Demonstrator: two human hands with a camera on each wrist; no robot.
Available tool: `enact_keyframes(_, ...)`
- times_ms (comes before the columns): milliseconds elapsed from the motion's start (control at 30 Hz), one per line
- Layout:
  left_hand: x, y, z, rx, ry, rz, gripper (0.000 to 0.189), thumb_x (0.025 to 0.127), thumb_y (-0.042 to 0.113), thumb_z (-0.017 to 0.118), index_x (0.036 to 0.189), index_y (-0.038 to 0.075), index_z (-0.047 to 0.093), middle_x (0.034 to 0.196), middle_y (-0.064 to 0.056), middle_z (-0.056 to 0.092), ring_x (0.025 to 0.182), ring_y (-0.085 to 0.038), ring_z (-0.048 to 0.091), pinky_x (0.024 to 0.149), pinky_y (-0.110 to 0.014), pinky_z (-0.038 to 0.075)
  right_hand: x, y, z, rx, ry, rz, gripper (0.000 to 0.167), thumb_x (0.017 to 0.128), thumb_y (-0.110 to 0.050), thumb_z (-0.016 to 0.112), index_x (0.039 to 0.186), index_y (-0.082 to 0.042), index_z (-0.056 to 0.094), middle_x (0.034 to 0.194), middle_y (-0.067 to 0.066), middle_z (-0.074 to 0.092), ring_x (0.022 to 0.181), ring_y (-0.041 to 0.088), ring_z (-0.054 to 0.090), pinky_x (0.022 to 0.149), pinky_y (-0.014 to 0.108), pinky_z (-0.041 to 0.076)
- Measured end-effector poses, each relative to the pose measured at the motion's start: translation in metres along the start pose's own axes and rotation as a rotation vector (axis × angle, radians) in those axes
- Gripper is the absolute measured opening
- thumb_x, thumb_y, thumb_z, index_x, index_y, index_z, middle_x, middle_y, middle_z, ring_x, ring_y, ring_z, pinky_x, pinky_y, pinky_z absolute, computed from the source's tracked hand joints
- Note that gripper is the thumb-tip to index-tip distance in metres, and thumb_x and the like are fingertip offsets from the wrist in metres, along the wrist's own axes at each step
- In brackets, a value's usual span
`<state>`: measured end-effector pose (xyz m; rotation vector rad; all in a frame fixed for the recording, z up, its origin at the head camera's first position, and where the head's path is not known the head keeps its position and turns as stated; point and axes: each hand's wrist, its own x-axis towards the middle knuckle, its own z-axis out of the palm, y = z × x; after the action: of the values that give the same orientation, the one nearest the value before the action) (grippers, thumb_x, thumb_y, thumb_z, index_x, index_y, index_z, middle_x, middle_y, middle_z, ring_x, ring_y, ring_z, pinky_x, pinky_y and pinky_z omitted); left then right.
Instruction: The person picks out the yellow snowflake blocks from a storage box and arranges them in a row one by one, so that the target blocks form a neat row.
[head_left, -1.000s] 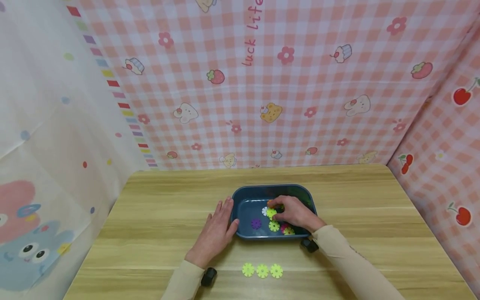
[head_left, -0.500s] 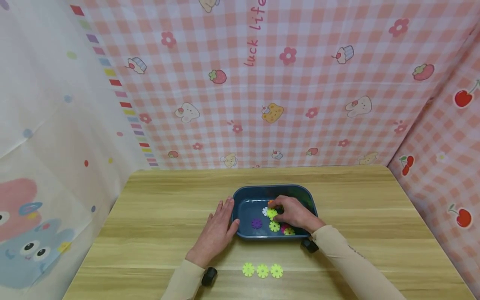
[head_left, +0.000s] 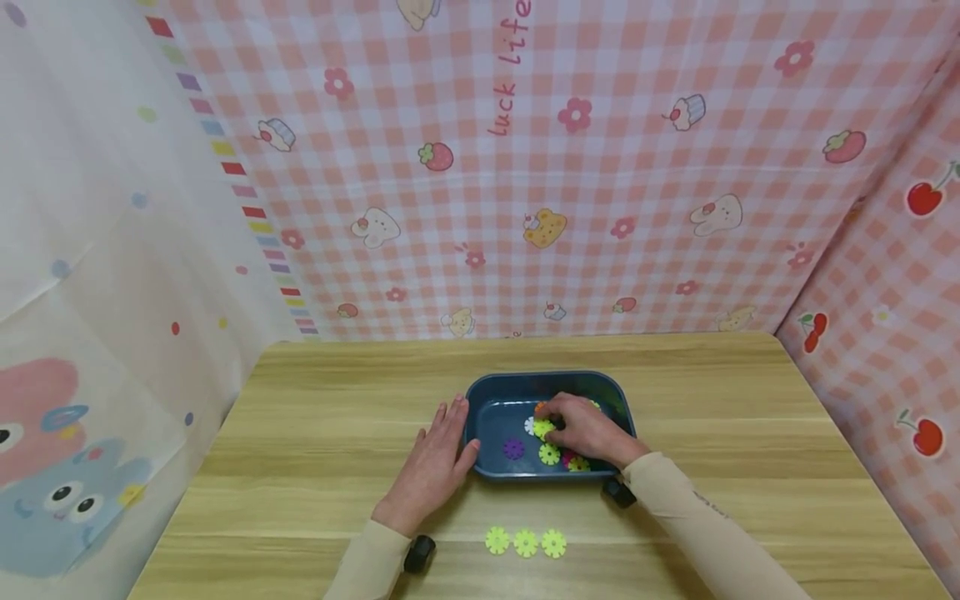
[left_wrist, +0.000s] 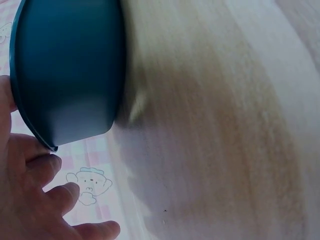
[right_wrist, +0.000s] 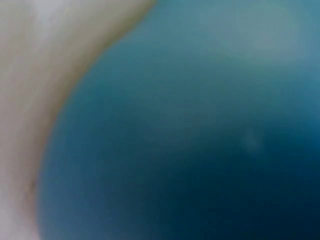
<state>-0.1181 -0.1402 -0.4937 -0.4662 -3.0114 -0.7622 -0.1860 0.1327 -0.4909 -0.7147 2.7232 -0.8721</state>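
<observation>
In the head view a dark blue tray (head_left: 489, 422) stands on the table, with several small notched plastic discs inside. My left hand (head_left: 426, 482) rests at its left side, fingers extended along the rim; the left wrist view shows those fingers (left_wrist: 42, 167) at the tray's edge. Reaching over the right side, my right hand (head_left: 588, 429) pinches a yellow-green notched disc (head_left: 543, 429) between thumb and index finger. Around it lie a white disc (head_left: 529, 426), a purple disc (head_left: 513, 449) and another yellow-green disc (head_left: 549, 454). The hand hides part of the tray's contents.
In front of the tray, a left disc (head_left: 497, 541), a middle disc (head_left: 526, 543) and a right disc (head_left: 554, 543), all yellow-green, form a row on the wooden table (head_left: 337, 400). Patterned cloth (head_left: 480, 192) hangs behind and at both sides. Blue tray wall (right_wrist: 165, 125) fills most of the right wrist view, blurred.
The right hand's fingers shift only slightly around the yellow-green disc in the tray. The left hand, the tray and the row of discs stay in place.
</observation>
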Motion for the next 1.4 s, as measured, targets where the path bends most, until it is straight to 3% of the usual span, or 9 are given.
enact_keyframes(300,0.0,0.0,0.0,-0.017,0.001,-0.002,0.066,0.11,0.037,0.048,0.164,0.005,0.027,0.17,-0.011,0.024,0.157,-0.036,0.02,0.118,-0.068,0.025,-0.008,-0.006,-0.011,0.089,0.061,-0.045,0.028,0.093,-0.008,0.076,0.121,-0.006,0.075,0.115,0.004,0.068,0.103,0.021,0.064,0.091,0.042,0.056)
enact_keyframes(633,0.001,0.001,0.0,-0.013,-0.006,-0.006,0.066,0.11,0.037,0.049,0.164,0.005,0.028,0.17,-0.011,0.025,0.157,-0.035,0.02,0.118,-0.068,0.026,-0.024,-0.012,-0.023,0.163,0.122,-0.087,0.029,0.093,-0.008,0.076,0.122,-0.009,0.075,0.118,0.004,0.068,0.108,0.028,0.064,0.095,0.051,0.054)
enact_keyframes(933,0.001,0.002,-0.001,-0.011,-0.007,-0.002,0.066,0.11,0.037,0.049,0.164,0.005,0.028,0.17,-0.012,0.025,0.156,-0.035,0.021,0.117,-0.068,0.026,-0.04,-0.016,-0.029,0.176,0.141,-0.1,0.033,0.094,-0.011,0.076,0.128,-0.009,0.073,0.12,0.0,0.068,0.108,0.023,0.062,0.093,0.049,0.055)
enact_keyframes(1133,-0.001,0.001,-0.002,-0.012,-0.013,-0.01,0.067,0.109,0.037,0.049,0.164,0.006,0.026,0.171,-0.011,0.023,0.157,-0.034,0.019,0.118,-0.067,0.025,-0.05,-0.021,-0.031,0.217,0.138,-0.098,0.033,0.095,-0.01,0.075,0.128,-0.008,0.072,0.125,0.002,0.066,0.112,0.028,0.063,0.096,0.052,0.054)
enact_keyframes(1400,0.001,0.0,-0.001,-0.011,-0.011,-0.007,0.067,0.11,0.037,0.049,0.164,0.006,0.026,0.171,-0.011,0.023,0.157,-0.035,0.02,0.118,-0.068,0.025,-0.065,-0.023,-0.031,0.187,0.162,-0.116,0.031,0.094,-0.009,0.076,0.125,-0.009,0.074,0.124,0.003,0.066,0.108,0.029,0.063,0.091,0.05,0.057)
